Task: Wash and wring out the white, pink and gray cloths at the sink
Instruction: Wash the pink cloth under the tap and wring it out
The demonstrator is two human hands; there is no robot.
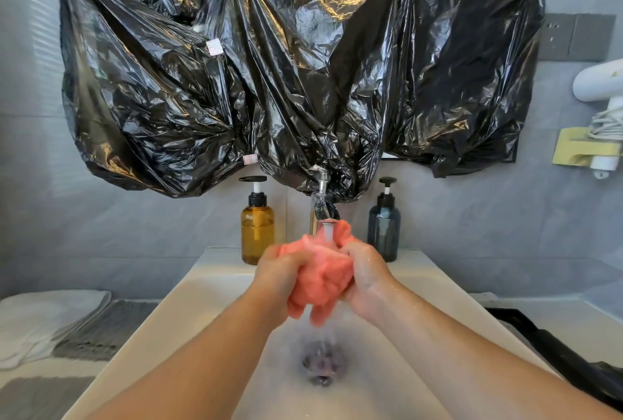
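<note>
Cloth first: what sort is it, and where?

Pink cloth (320,279), fluffy and soaked, bunched into a lumpy wad above the bowl of the sink (209,301), right under the tap (322,190). Water lands on its top and streams off its lower end toward the drain (322,364).

And the hands?

Both wet. The left hand (279,271) grips the wad's left side with fingers curled into it. The right hand (365,279) clutches the right side the same way, so the cloth is squeezed between them.

The other cloths?

On the counter left of the sink. The white cloth (43,318) is thick and folded flat. The gray cloth (101,328), with a ribbed weave, lies just beside it on the sink side. Both are well apart from the hands.

Anything crowding the tap?

Glossy, crinkled black plastic sheet (269,82) is taped over the wall, and its lowest folds hang down to the tap's top. An amber pump bottle (257,230) stands left of the tap and a dark blue pump bottle (384,227) right of it, at the back of the sink. The wad hides part of the spout.
</note>
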